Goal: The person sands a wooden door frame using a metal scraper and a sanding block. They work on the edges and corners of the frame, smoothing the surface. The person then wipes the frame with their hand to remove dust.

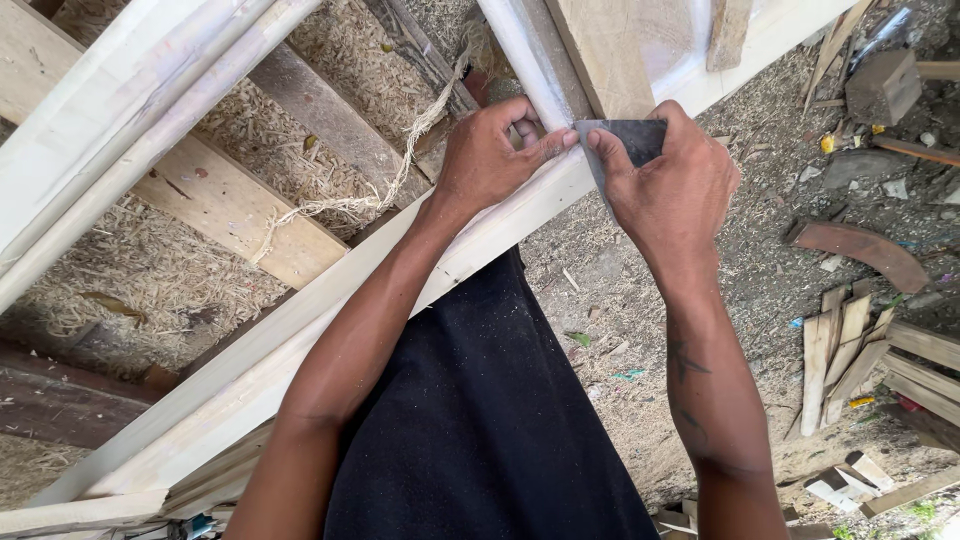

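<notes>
A pale wooden frame rail (300,320) runs diagonally from the lower left to the upper right. Near its upper joint, both hands pinch a flat grey metal scraper blade (630,138) against the wood. My left hand (490,155) grips the blade's left edge with thumb and fingers. My right hand (665,180) holds its right side, fingers curled over the top. A white rounded moulding (525,60) meets the rail just above the hands.
More pale planks (130,110) lie at the upper left over wood shavings (130,270) and a frayed rope (400,160). Scrap wood offcuts (850,350) and a curved brown piece (865,250) litter the dirt ground on the right. My dark trousers (480,420) are below.
</notes>
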